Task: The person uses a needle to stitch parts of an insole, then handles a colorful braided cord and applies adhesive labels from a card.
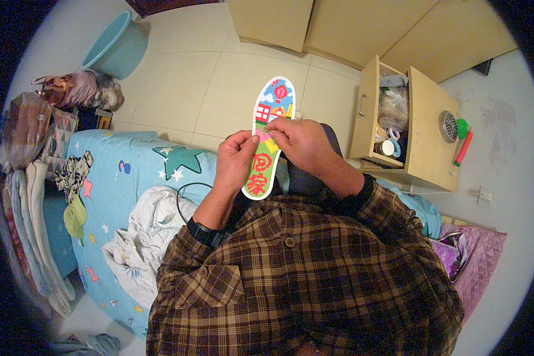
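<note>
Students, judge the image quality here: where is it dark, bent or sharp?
Head view: black, speckled corners around a rounded image; head view: the tiled floor appears gently bowed; head view: the patterned insole looks fairly sharp.

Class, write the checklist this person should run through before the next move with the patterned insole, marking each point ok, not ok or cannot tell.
1. Left hand gripping the insole at its edge: ok.
2. Right hand at the insole's patterned face: ok.
3. Needle or thread secure in the right fingertips: cannot tell, too small.
4. White cloth clear of the insole: ok.
5. Drawer on the right shut: not ok, it stands open.
</note>
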Tool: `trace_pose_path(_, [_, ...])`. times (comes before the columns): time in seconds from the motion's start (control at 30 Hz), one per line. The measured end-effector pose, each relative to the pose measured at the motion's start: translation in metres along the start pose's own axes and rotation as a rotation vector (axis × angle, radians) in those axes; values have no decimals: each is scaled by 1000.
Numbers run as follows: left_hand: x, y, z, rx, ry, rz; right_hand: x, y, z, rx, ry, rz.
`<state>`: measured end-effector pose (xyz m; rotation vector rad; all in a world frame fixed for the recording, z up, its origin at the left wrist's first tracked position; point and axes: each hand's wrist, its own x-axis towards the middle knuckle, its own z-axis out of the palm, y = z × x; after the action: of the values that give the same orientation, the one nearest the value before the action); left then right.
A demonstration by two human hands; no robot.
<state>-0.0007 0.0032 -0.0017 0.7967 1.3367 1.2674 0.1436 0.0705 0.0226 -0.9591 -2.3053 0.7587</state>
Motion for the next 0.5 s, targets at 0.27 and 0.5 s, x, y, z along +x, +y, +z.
trace_pose_path(0.27, [0, 0, -1, -16, -17, -21, 0, 1, 0, 6, -11, 7])
trace_pose_path(0.5, [0, 2, -1, -21, -24, -22, 0, 1, -1, 36, -24, 5])
